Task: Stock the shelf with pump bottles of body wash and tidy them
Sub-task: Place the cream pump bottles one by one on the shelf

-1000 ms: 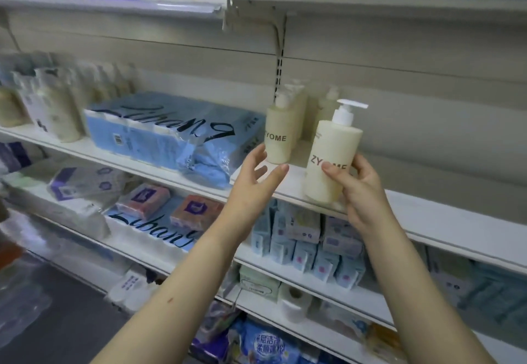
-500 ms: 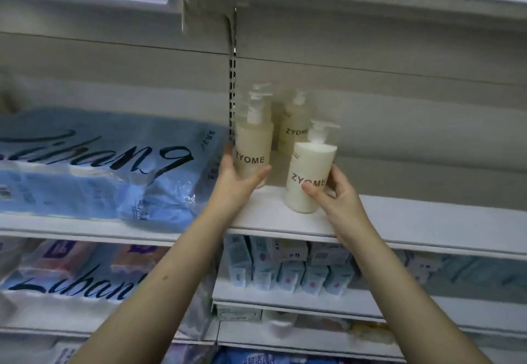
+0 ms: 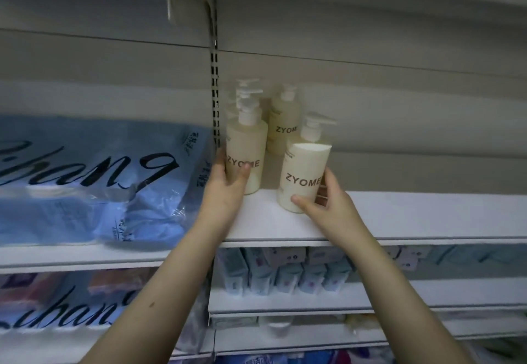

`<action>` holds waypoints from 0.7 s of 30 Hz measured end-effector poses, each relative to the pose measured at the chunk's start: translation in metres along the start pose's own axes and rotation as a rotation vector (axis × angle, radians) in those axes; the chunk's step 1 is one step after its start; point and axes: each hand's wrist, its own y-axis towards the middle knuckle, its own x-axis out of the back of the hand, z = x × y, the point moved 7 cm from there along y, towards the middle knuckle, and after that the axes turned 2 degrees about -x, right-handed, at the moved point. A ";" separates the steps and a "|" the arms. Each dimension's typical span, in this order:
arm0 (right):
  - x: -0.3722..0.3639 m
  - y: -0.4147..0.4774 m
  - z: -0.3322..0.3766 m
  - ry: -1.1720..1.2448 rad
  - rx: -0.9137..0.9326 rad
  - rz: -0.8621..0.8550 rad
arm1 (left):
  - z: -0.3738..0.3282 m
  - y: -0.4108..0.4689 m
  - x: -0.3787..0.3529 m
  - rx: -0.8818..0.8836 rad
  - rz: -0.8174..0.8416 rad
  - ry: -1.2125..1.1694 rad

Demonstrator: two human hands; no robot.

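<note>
Both hands have closed lower on their bottles since the earlier frame. The right hand (image 3: 328,206) pinches the near bottle (image 3: 303,175) low down, thumb in front, fingers behind; its base rests on the shelf (image 3: 399,215), back from the front edge, leaning slightly. The left hand (image 3: 228,189) curls round a second bottle (image 3: 246,149) at the shelf's left end, beside a blue pack (image 3: 85,178). A rear bottle (image 3: 283,124) stands behind them.

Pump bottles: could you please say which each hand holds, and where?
Left hand: left front bottle, lower body. Right hand: right front bottle, near its base.
</note>
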 end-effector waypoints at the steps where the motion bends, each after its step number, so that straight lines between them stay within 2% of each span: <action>1: 0.000 0.003 0.001 -0.016 0.001 0.008 | -0.001 0.000 0.000 -0.008 0.002 0.010; 8: -0.002 0.044 0.004 -0.058 -0.008 0.044 | -0.003 -0.004 -0.001 -0.015 -0.010 0.055; 21: -0.007 0.065 -0.014 -0.014 0.052 -0.023 | 0.002 -0.004 -0.001 0.020 -0.016 0.025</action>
